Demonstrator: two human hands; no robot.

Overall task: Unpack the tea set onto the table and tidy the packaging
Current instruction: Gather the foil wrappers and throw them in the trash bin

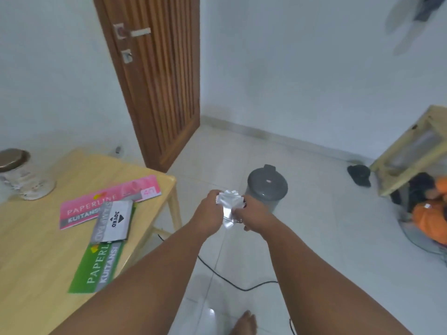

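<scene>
Tidying stage, by the look of it: left hand and right hand both closed on a crumpled silvery wrapper, held in the air over the floor, beyond the table's right edge. Shiny, creased, partly balled. Next, probably: lifting the grey bin's shut lid before dropping.

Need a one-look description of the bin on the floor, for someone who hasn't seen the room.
Start at the brown slatted wooden door, then look down to the white tiled floor right of the light wooden table. The small round grey lidded bin stands there, just beyond the hands; it is the only grey, cylindrical thing on the floor.
</scene>
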